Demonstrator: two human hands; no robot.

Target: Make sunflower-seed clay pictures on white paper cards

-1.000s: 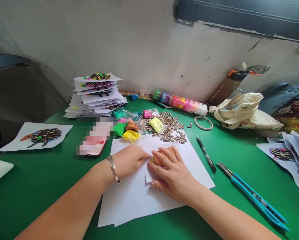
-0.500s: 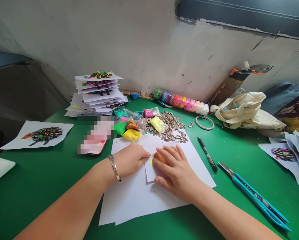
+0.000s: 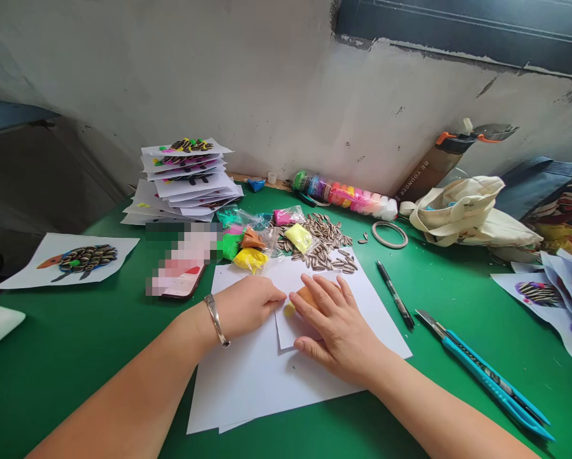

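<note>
A small white sheet (image 3: 288, 335) lies on larger white paper (image 3: 248, 389). It bears a flat orange shape (image 3: 307, 296) and a small yellow piece (image 3: 289, 310). Over the orange shape my right hand (image 3: 334, 319) lies with its fingers spread, covering much of it. My left hand (image 3: 248, 306), with a silver bracelet (image 3: 216, 320) at the wrist, has its fingers closed at the small sheet's left edge; whether they pinch anything is hidden.
Clay bags (image 3: 250, 259) and sunflower seeds (image 3: 321, 239) lie beyond the paper. A phone (image 3: 185, 280) and seed picture (image 3: 88, 258) are left. A pen (image 3: 395, 294), a blue cutter (image 3: 491, 379), a tape ring (image 3: 390, 234) and a cloth bag (image 3: 477, 217) are right.
My right hand's fingers have shifted slightly over the orange shape, and the yellow piece looks rounder. My left hand has hardly moved.
</note>
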